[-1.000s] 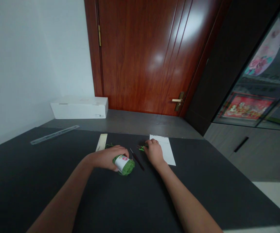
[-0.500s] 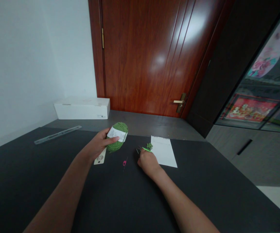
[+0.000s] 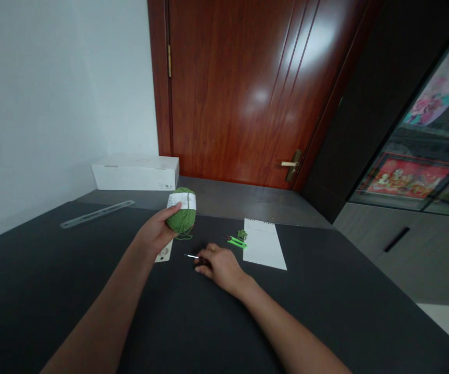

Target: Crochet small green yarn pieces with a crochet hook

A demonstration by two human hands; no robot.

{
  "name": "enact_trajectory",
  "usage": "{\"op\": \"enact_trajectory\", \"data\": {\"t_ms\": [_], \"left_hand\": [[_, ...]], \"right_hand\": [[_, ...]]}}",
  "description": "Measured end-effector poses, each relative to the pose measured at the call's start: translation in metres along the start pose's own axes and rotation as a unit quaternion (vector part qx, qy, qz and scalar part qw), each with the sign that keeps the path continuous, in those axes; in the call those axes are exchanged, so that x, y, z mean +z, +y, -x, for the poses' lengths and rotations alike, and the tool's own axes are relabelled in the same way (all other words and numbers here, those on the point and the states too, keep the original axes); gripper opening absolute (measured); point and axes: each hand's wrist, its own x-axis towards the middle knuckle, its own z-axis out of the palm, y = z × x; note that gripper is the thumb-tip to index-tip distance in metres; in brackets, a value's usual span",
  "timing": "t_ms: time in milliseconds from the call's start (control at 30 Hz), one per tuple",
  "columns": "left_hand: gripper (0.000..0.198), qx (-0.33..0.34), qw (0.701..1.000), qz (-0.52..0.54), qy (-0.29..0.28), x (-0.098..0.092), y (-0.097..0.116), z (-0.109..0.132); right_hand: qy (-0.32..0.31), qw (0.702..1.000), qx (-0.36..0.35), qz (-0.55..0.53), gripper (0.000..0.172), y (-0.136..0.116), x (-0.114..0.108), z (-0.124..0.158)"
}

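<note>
My left hand [image 3: 155, 234] is closed round a green ball of yarn [image 3: 181, 214] with a white paper band, held up above the dark table [image 3: 53, 291]. My right hand [image 3: 220, 265] rests on the table with its fingers pinched on a thin crochet hook [image 3: 192, 256], whose metal tip sticks out to the left. A green clip-like tool [image 3: 236, 241] and a small green crocheted piece [image 3: 242, 234] lie just beyond my right hand. A white sheet of paper [image 3: 264, 243] lies to their right.
A cream card strip [image 3: 164, 253] lies under my left hand. A clear ruler [image 3: 97, 214] lies at the far left of the table. A white box [image 3: 136, 173] stands on the grey floor by the wall. A brown door [image 3: 248, 88] is behind.
My left hand lifted the yarn ball off the table and holds it up. My right hand drew back from the green clip and closed on the crochet hook.
</note>
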Motion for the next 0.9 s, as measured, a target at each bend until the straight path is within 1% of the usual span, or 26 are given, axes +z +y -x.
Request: {"op": "enact_trajectory", "data": {"t_ms": [100,167,233,300,367,400,433,467,500,533,567,600,633,700,767,833,900], "left_hand": [[0.013,-0.010,1.000,0.016,0.009,0.004,0.000,0.004],[0.014,-0.025,0.999,0.026,0.014,0.005,0.000,0.006],[0.017,-0.046,0.998,0.036,0.001,0.006,0.001,0.008],[0.021,-0.070,0.996,0.041,-0.021,0.006,0.001,0.009],[0.025,-0.089,0.994,0.038,-0.040,0.006,0.000,0.010],[0.028,-0.097,0.994,0.033,-0.049,0.006,-0.001,0.010],[0.029,-0.103,0.993,0.025,-0.061,0.007,-0.003,0.011],[0.030,-0.108,0.991,0.016,-0.075,0.008,-0.005,0.013],[0.031,-0.111,0.990,0.007,-0.091,0.009,-0.008,0.014],[0.030,-0.111,0.988,0.000,-0.105,0.011,-0.010,0.016],[0.030,-0.107,0.988,-0.003,-0.114,0.012,-0.012,0.018],[0.029,-0.102,0.988,-0.002,-0.114,0.013,-0.013,0.019],[0.029,-0.098,0.989,0.003,-0.110,0.014,-0.013,0.020],[0.029,-0.093,0.991,0.021,-0.091,0.012,-0.011,0.019],[0.029,-0.083,0.993,0.042,-0.068,0.007,-0.007,0.014],[0.028,-0.066,0.995,0.056,-0.045,0.001,-0.004,0.008],[0.026,-0.064,0.996,0.059,-0.032,-0.004,-0.004,0.003]], "right_hand": [[-0.017,0.999,0.014,0.035,0.017,0.003,0.001,-0.002],[-0.007,0.998,0.038,0.051,0.014,0.008,0.000,-0.001],[0.012,0.996,0.072,0.055,0.013,0.016,-0.002,0.000],[0.042,0.993,0.110,0.028,0.013,0.024,-0.003,0.001],[0.100,0.981,0.150,-0.065,0.011,0.029,-0.003,-0.001],[0.136,0.965,0.170,-0.146,0.011,0.029,-0.003,-0.002],[0.165,0.938,0.181,-0.246,0.012,0.028,-0.003,-0.003],[0.181,0.899,0.185,-0.353,0.017,0.025,-0.004,-0.005],[0.180,0.852,0.178,-0.457,0.026,0.020,-0.004,-0.006],[0.165,0.807,0.152,-0.546,0.039,0.014,-0.005,-0.006],[0.143,0.769,0.123,-0.611,0.048,0.008,-0.005,-0.005],[0.121,0.738,0.102,-0.656,0.050,0.002,-0.006,-0.004],[0.086,0.714,0.090,-0.689,0.044,-0.004,-0.008,-0.003],[0.013,0.673,0.082,-0.735,0.035,-0.011,-0.011,0.001],[-0.030,0.633,0.083,-0.769,0.035,-0.013,-0.017,0.005],[-0.034,0.601,0.094,-0.793,0.035,-0.010,-0.023,0.009],[-0.024,0.584,0.103,-0.805,0.034,-0.007,-0.028,0.011]]}}
